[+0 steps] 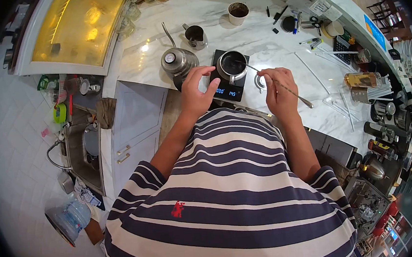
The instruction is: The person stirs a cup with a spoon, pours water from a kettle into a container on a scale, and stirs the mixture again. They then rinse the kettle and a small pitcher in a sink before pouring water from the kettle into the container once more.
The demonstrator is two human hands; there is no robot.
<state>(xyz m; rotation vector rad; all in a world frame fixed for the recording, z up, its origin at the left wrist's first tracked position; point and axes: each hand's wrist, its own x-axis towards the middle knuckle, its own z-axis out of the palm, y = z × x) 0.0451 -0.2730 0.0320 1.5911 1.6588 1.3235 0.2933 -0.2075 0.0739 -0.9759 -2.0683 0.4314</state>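
My right hand (281,90) pinches a long twisted bar spoon (288,90), whose far end reaches into a metal cup (233,78) with dark contents. The cup stands on a black digital scale (233,94) with lit blue digits. To the cup's left, my left hand (199,91) has thumb and fingers apart, fingertips close to the cup and the scale's edge. Just behind that hand is a steel gooseneck kettle (178,61) with a dial on its lid. A small metal pitcher (195,36) sits beyond the scale. Partly behind my right hand lies a small round metal piece (260,82).
A paper cup (238,13) with dark grounds stands at the back of the marble counter (157,22). Pens, scissors (312,23) and loose straws (312,72) lie to the right. At left are a lit yellow cabinet (77,27) and a sink (82,139).
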